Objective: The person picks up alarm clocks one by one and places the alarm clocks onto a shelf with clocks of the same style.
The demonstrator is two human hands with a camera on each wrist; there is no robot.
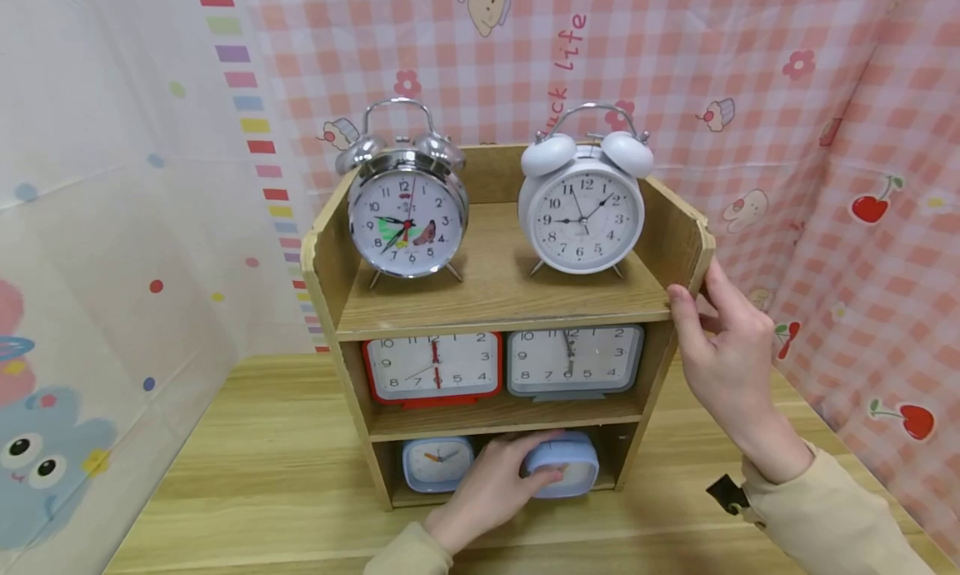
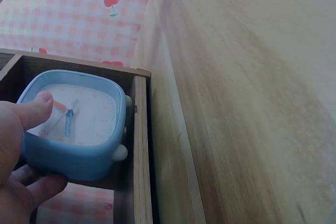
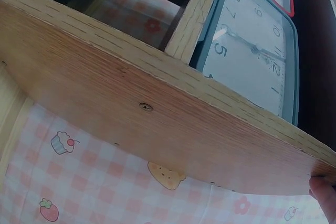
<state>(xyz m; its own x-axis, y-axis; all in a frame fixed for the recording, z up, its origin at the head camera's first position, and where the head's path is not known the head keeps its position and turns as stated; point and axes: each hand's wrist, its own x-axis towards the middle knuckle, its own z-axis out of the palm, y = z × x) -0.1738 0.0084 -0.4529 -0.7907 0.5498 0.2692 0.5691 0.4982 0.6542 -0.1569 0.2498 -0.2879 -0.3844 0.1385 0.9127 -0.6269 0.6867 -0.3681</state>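
My left hand point(image 1: 495, 483) grips a light-blue alarm clock point(image 2: 86, 158) at the right end of the bottom shelf, with the thumb over its face and fingers around the far side. In the left wrist view the clock's white knobs show on its side. My right hand point(image 1: 729, 358) holds the right side panel of a small wooden shelf unit point(image 1: 495, 304), its thumb near the front edge below the top corner. Left of my left hand, a second blue clock point(image 1: 438, 464) sits on the same bottom shelf.
A silver twin-bell clock point(image 1: 408, 225) and a white one point(image 1: 585, 217) stand on the top shelf. Below them, a red-framed clock point(image 1: 432, 364) and a grey-framed clock point(image 1: 575, 360) sit side by side. The unit stands on a wooden table point(image 1: 247, 458) before patterned cloth point(image 1: 675, 58).
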